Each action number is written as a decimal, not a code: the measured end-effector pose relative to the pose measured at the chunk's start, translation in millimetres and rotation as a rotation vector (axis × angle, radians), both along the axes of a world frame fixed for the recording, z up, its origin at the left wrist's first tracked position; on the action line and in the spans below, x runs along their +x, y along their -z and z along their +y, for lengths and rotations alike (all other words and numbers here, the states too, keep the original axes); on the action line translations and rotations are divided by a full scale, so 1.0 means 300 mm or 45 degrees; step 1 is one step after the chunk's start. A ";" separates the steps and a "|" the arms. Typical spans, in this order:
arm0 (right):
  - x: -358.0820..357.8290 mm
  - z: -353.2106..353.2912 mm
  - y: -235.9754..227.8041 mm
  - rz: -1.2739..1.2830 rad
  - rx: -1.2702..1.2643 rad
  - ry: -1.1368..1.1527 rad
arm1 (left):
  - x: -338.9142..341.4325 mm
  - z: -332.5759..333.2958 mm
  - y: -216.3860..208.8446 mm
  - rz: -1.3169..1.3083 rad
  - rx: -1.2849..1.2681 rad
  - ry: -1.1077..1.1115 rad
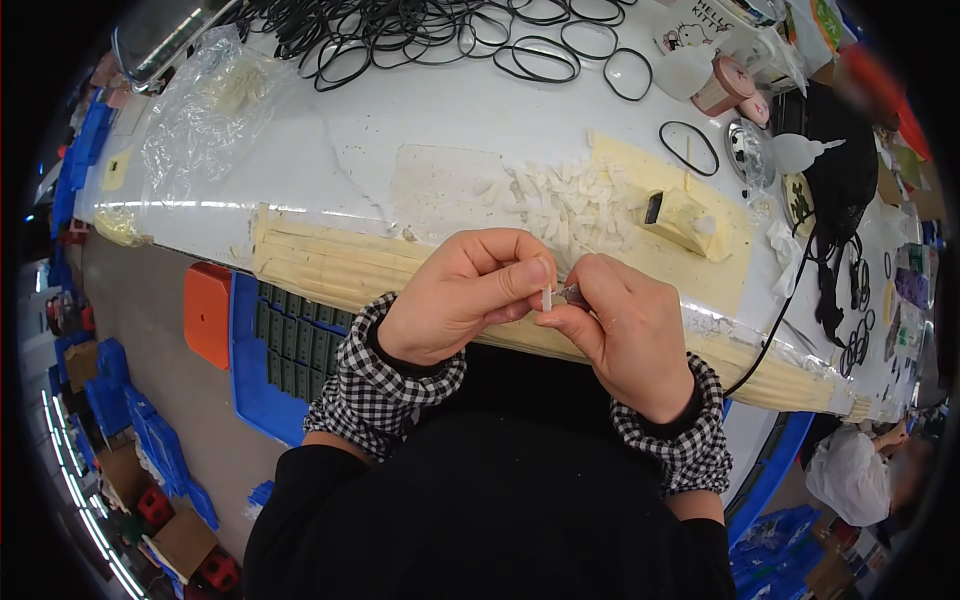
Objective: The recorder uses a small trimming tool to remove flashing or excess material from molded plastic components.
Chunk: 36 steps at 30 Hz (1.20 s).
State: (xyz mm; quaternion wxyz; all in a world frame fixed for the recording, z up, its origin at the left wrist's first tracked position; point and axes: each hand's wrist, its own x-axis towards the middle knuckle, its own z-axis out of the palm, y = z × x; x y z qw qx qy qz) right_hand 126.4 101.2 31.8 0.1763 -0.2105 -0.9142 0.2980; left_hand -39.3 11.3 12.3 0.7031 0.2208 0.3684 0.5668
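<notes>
My left hand [462, 295] pinches a small white plastic piece [546, 298] between thumb and forefinger, just in front of the table's padded front edge. My right hand [622, 330] meets it from the right, fingertips closed on a small dark metal part [572, 293] that touches the white piece. Both wrists wear black-and-white checked cuffs. On the white table [420, 130] right behind the hands lies a heap of several like white plastic pieces [570, 205].
A small beige block jig [685, 220] stands right of the heap. Several black rubber rings [440, 35] spread over the far side. A clear plastic bag [200, 115] lies at left. Cups, a squeeze bottle and cables crowd the right end. Blue crates [270, 350] sit below left.
</notes>
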 end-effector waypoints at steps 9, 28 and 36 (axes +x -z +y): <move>0.000 -0.005 -0.007 -0.034 0.015 -0.013 | -0.017 0.000 -0.017 0.043 -0.029 0.059; 0.001 -0.008 -0.023 -0.084 -0.033 -0.028 | -0.019 -0.003 -0.017 0.085 -0.054 0.102; 0.003 -0.009 -0.021 -0.082 -0.021 -0.023 | -0.026 -0.007 0.003 -0.007 -0.031 0.098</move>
